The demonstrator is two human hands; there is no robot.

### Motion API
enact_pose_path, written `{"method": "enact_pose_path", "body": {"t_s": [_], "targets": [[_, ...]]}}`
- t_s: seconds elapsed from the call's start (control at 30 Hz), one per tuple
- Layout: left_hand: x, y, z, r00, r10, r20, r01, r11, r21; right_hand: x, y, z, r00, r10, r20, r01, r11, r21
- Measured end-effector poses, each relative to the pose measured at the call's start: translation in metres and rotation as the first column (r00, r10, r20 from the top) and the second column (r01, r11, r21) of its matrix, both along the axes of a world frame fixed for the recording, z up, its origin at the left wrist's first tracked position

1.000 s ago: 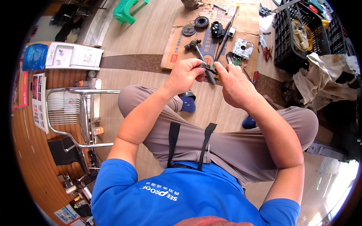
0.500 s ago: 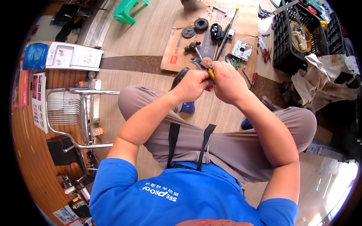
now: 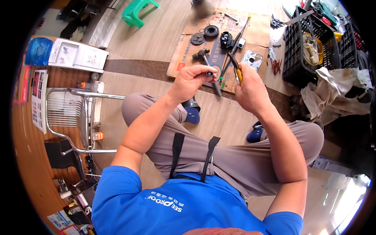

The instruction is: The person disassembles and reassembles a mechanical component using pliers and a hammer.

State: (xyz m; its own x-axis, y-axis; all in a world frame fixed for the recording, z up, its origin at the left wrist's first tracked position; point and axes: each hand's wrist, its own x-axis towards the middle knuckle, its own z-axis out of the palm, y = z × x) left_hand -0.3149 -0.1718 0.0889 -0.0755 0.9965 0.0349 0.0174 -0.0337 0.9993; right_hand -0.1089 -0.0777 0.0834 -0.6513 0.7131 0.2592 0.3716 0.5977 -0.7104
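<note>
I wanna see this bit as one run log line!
left grip: pinching small dark part | right grip: holding yellow-handled pliers | pliers: apart from part | hammer: on cardboard

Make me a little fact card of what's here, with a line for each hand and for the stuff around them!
Left hand: pinches a small dark part with a round end
Right hand: grips yellow-handled pliers
Hands: apart from each other
On the cardboard sheet: a hammer and two dark round parts, among other pieces
Right of the cardboard: a black plastic crate
Upper left: a green plastic stool
</note>
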Motion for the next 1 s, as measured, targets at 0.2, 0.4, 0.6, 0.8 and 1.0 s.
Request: {"method": "enact_pose_path", "body": {"t_s": [0.2, 0.4, 0.6, 0.8, 1.0], "targets": [[0.0, -0.001, 0.001, 0.998, 0.007, -0.062, -0.005, 0.999, 0.042, 0.001, -0.003, -0.005, 0.998, 0.011, 0.069, -0.01, 1.0, -0.021], [0.001, 0.0, 0.01, 0.959, 0.093, -0.268, -0.064, 0.991, 0.114, 0.002, -0.013, 0.007, 0.99, 0.08, 0.113, -0.089, 0.993, 0.079], [0.003, -0.001, 0.013, 0.937, 0.153, -0.314, -0.098, 0.978, 0.184, 0.001, -0.019, 0.016, 0.98, 0.082, 0.184, -0.116, 0.976, 0.184], [0.005, -0.001, 0.016, 0.898, 0.157, -0.411, -0.088, 0.979, 0.184, 0.0, -0.02, 0.016, 0.982, 0.047, 0.185, -0.095, 0.961, 0.258], [0.004, 0.0, 0.014, 0.883, 0.151, -0.445, -0.067, 0.978, 0.2, 0.0, -0.021, 0.016, 0.98, 0.028, 0.197, -0.082, 0.959, 0.27]]}}
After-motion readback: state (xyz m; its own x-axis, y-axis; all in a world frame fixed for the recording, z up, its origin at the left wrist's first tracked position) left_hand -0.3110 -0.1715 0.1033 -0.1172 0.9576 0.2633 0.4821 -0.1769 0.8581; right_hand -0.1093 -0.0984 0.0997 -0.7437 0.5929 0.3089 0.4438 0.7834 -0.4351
